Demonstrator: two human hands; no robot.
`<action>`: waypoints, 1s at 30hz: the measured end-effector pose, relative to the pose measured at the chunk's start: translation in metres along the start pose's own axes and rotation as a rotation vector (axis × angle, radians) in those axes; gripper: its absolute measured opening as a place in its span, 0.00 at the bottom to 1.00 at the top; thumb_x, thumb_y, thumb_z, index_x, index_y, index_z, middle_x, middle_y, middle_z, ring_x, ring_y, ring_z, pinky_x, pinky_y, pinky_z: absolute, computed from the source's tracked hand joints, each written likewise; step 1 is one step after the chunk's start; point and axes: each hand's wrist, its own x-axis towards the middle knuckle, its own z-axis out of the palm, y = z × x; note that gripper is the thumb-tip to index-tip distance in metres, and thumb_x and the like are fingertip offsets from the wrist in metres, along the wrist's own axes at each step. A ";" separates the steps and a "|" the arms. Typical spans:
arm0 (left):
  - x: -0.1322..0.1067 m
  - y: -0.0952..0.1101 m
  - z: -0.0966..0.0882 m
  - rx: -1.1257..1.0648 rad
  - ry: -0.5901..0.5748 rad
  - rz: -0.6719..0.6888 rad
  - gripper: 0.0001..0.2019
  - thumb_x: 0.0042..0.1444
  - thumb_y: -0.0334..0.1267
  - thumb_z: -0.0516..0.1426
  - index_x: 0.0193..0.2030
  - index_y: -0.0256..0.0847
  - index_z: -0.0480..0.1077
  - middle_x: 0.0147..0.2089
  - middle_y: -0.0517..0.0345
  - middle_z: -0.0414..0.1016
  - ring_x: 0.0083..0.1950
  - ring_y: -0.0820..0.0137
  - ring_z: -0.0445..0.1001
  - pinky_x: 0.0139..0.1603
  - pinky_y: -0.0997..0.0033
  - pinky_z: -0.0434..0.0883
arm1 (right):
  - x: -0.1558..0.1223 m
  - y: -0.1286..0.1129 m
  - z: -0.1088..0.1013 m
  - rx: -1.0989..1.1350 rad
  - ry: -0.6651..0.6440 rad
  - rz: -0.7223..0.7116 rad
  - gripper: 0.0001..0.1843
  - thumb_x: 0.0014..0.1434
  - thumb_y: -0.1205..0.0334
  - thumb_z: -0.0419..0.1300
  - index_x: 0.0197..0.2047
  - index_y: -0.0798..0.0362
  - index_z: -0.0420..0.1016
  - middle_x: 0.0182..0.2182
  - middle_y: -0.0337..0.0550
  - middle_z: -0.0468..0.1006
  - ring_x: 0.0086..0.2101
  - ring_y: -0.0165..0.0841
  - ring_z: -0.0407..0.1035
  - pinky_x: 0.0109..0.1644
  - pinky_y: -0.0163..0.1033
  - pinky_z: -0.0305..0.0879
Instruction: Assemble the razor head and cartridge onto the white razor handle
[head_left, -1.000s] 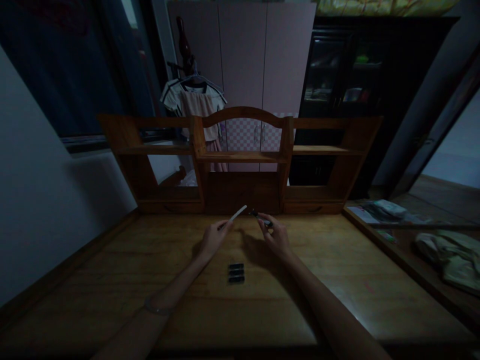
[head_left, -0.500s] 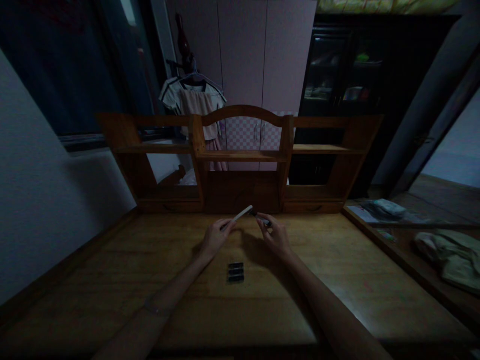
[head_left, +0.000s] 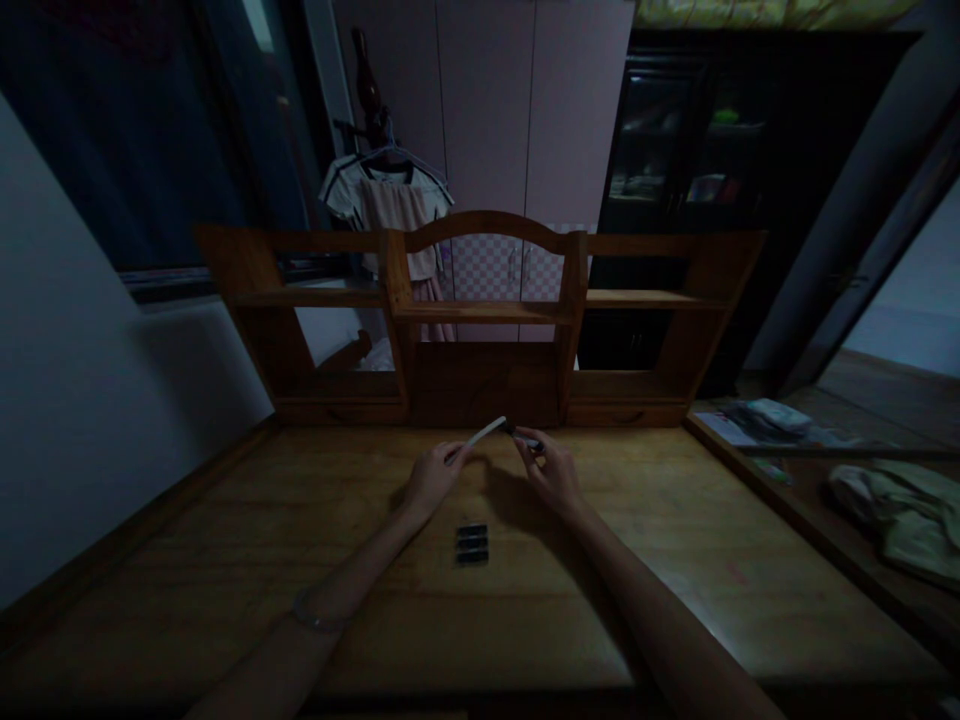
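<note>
My left hand (head_left: 431, 475) is closed on a thin white stick-like piece (head_left: 484, 432) that points up and right. My right hand (head_left: 553, 472) pinches a small dark piece (head_left: 523, 435). The tip of the white piece meets the dark piece above the wooden desk (head_left: 300, 540). Three small dark pieces (head_left: 472, 544) lie side by side on the desk, just in front of my hands. The light is dim, so I cannot make out what these small things are.
A wooden shelf unit (head_left: 480, 320) stands along the back of the desk. To the right a lower surface holds papers (head_left: 765, 420) and crumpled cloth (head_left: 900, 520). Behind are a pink wardrobe (head_left: 487, 120), hanging clothes (head_left: 390, 210) and a dark cabinet (head_left: 675, 170).
My left hand has swung the white piece rightward until its tip meets the dark piece in my right hand. The three pieces on the desk have not moved.
</note>
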 end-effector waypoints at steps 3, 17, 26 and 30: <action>0.001 0.000 -0.006 0.081 0.030 -0.007 0.17 0.62 0.46 0.48 0.44 0.39 0.74 0.42 0.51 0.77 0.42 0.64 0.74 0.43 0.69 0.67 | 0.001 -0.001 -0.001 0.000 0.015 0.002 0.16 0.64 0.54 0.50 0.50 0.48 0.71 0.45 0.45 0.76 0.40 0.36 0.72 0.44 0.40 0.69; -0.028 0.033 -0.047 0.114 -0.093 -0.143 0.18 0.61 0.45 0.46 0.32 0.39 0.73 0.24 0.56 0.73 0.23 0.70 0.69 0.23 0.74 0.58 | 0.000 0.000 -0.004 0.053 0.068 0.041 0.18 0.63 0.51 0.50 0.49 0.50 0.72 0.44 0.46 0.76 0.38 0.36 0.72 0.40 0.40 0.70; -0.038 0.042 -0.034 0.057 0.055 -0.050 0.16 0.60 0.46 0.50 0.43 0.42 0.75 0.41 0.52 0.77 0.40 0.64 0.74 0.39 0.70 0.67 | -0.002 0.005 -0.004 0.310 0.018 0.218 0.21 0.61 0.46 0.52 0.47 0.53 0.72 0.36 0.47 0.79 0.35 0.37 0.74 0.35 0.40 0.72; -0.021 0.048 -0.026 0.088 0.060 -0.011 0.15 0.59 0.47 0.52 0.46 0.44 0.74 0.42 0.53 0.76 0.41 0.65 0.74 0.40 0.70 0.67 | -0.002 0.006 -0.005 0.374 0.045 0.263 0.24 0.59 0.43 0.52 0.45 0.55 0.72 0.35 0.48 0.78 0.34 0.38 0.75 0.32 0.39 0.72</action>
